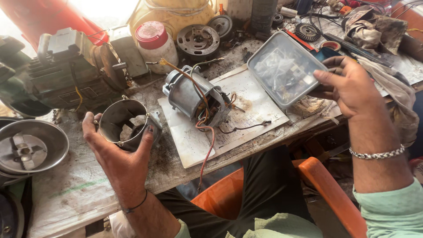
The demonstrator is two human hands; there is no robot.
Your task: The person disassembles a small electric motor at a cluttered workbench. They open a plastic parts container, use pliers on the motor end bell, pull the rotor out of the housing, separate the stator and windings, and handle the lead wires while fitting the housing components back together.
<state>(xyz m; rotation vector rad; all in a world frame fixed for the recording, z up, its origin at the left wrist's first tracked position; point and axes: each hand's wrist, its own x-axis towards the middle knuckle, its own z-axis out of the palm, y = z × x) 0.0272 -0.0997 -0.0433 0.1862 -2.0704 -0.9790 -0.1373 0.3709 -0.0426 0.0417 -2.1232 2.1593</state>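
On the grimy workbench (79, 189), a motor (196, 98) with loose wires lies on stained paper (246, 110) between the hands. The left hand (116, 154) curls around a metal ring (124, 124), thumb and fingers clamped on its rim. The right hand (350, 88) grips a clear box (284, 68) of small parts, tilted. Behind stand a red-lidded jar (155, 44), a pump (66, 70) and rags (383, 26); a steel bowl (31, 147) sits far left.
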